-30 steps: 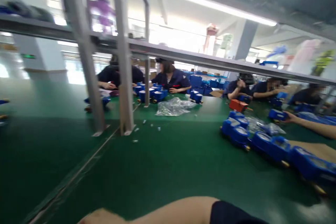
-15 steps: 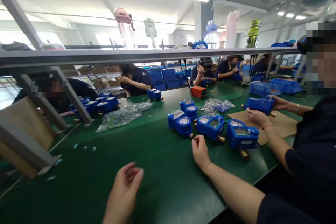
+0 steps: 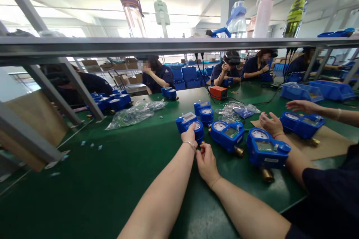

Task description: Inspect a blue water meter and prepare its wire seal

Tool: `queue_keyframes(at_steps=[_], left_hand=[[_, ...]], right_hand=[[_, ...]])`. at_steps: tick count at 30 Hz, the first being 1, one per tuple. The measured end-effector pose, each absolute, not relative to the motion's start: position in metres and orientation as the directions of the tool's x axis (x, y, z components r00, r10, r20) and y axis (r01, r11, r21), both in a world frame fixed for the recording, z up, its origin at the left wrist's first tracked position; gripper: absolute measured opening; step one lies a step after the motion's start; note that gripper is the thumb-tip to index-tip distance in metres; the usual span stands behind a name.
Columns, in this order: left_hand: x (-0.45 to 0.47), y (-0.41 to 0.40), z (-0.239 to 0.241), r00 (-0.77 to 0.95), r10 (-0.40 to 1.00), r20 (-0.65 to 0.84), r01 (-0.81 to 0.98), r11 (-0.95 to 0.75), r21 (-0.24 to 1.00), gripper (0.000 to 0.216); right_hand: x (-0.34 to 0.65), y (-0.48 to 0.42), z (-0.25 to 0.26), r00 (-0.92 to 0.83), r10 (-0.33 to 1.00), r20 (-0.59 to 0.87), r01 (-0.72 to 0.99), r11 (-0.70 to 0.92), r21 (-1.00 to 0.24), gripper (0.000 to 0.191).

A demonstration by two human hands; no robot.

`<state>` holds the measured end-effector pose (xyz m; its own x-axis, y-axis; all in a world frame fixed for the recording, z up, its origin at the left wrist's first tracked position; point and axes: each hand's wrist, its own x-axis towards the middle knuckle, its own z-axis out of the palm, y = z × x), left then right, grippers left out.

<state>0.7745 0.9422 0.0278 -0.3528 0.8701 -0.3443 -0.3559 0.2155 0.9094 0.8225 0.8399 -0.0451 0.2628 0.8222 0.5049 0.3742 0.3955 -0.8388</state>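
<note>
While the left hand [image 3: 188, 135] lies over the near, round-dial end of a blue water meter [image 3: 185, 118], its thumb side uppermost, the right hand [image 3: 208, 164] is just to the right, with fingers curled inward beside the brass pipe end [image 3: 203, 143] of this same meter. The left fingers are partly hidden, so I cannot tell how firmly they grip; whether the right fingertips hold the brass end or some small thing, I also cannot tell. The meter rests on the green tabletop [image 3: 112, 194]. To its right sit a second blue meter [image 3: 228, 136] and, a little nearer, a third one [image 3: 267, 151], both with brass ends toward the near side. A fourth meter [image 3: 204, 112] stands just at the far right of the first.

Further right, a co-worker's two hands are near another meter on a brown cardboard sheet [image 3: 333, 145], fingers loosely spread. Farther away lie transparent plastic bags [image 3: 238, 110], then an orange box [image 3: 218, 92], with blue trays [image 3: 301, 92] to the right. On the far side, several people sit below a long shelf [image 3: 168, 46], which carries drinking bottles [image 3: 131, 11].
</note>
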Motion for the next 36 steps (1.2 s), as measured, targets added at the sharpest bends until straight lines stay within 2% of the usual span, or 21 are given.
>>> queue_keyframes(at_steps=[5,9,11,15,18,20,25,28,32,36], left_hand=[[0.701,0.925,0.041,-0.097,0.895,-0.434,-0.204,0.409,0.889,0.026],[0.611,0.894,0.057,0.033,0.886,-0.463,-0.030,0.464,0.885,0.021],[0.573,0.876,0.065,0.060,0.882,-0.468,0.065,0.464,0.883,0.026],[0.531,0.843,0.089,0.097,0.873,-0.479,0.283,0.437,0.854,0.049],[0.532,0.827,0.106,0.093,0.898,-0.430,0.462,0.344,0.818,0.061],[0.544,0.818,0.111,0.050,0.939,-0.341,0.591,0.247,0.768,0.064],[0.592,0.793,0.086,-0.111,0.994,0.006,0.848,0.092,0.521,0.068],[0.608,0.784,0.069,-0.123,0.983,0.137,0.921,0.061,0.386,0.076],[0.593,0.788,0.067,0.065,0.980,0.190,0.966,-0.109,0.233,0.079],[0.549,0.804,0.079,0.383,0.918,0.105,0.908,-0.395,0.136,0.075]], right_hand=[[0.824,0.838,-0.043,0.254,0.838,0.482,0.370,0.376,-0.849,0.022],[0.826,0.837,-0.047,0.258,0.861,0.439,0.360,0.336,-0.870,0.030],[0.826,0.837,-0.051,0.221,0.883,0.415,0.350,0.325,-0.878,0.035],[0.825,0.835,-0.059,0.080,0.921,0.382,0.337,0.336,-0.879,0.043],[0.827,0.833,-0.063,0.020,0.933,0.360,0.349,0.331,-0.877,0.045],[0.829,0.832,-0.064,0.004,0.939,0.345,0.362,0.320,-0.876,0.045],[0.835,0.832,-0.066,0.002,0.947,0.322,0.395,0.295,-0.870,0.042],[0.839,0.832,-0.066,0.014,0.950,0.311,0.412,0.278,-0.868,0.042],[0.841,0.830,-0.065,0.015,0.950,0.312,0.433,0.275,-0.859,0.042],[0.840,0.828,-0.063,0.002,0.950,0.312,0.446,0.278,-0.851,0.038]])
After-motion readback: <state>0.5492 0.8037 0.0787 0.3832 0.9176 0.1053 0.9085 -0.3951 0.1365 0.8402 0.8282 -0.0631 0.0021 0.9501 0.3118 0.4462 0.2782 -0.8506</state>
